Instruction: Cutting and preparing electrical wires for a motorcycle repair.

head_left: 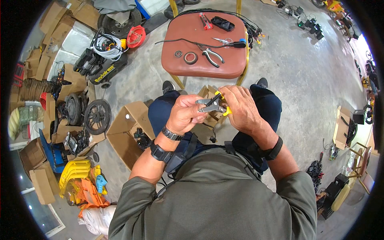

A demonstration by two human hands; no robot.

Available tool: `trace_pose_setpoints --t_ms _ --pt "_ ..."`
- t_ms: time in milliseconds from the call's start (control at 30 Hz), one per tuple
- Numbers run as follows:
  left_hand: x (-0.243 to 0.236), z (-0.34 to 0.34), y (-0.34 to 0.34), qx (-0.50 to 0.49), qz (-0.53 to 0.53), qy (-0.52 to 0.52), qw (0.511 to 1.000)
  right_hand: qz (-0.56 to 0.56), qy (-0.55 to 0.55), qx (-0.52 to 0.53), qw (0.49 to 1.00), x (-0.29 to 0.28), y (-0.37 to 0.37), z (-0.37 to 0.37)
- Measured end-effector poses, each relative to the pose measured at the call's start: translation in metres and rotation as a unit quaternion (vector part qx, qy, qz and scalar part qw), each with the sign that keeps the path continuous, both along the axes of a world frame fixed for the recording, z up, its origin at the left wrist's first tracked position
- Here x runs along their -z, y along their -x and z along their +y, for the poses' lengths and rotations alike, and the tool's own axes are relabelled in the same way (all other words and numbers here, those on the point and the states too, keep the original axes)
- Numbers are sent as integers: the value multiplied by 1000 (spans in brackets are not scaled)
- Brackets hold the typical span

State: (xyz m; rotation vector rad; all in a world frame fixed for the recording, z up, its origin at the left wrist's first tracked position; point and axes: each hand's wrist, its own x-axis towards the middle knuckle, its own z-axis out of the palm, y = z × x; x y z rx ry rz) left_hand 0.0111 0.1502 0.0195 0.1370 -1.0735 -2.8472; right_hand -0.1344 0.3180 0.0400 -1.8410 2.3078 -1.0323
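I have both grips low over the lap: right grip (240, 110) closed around the yellow-handled tool (215, 107), left grip (186, 114) bunched at its metal head. I can't tell if the left pinches the tool or what looks like a dark lead (213, 99). The tool sits between the grips, ahead of the knees. I'd keep the lead square to the jaws, squeeze evenly, fingertips off the edges. Counts, big to small: one chair (176, 30); on its seat one black cable (239, 45), one pliers (208, 52), one black pouch (223, 23), one red knife (206, 21), one scissors (219, 40), two ring-shaped rolls (185, 59).
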Motion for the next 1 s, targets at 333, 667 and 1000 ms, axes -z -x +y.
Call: trace_pose_setpoints --t_ms 333,667,1000 --pt "-12 10 18 -97 -76 186 975 -28 -19 42 999 8 6 9" --pt "18 -9 10 -205 -162 348 900 19 3 59 998 36 -8 -10" --pt "11 -7 10 -141 -77 218 963 30 11 42 999 22 1 -2"
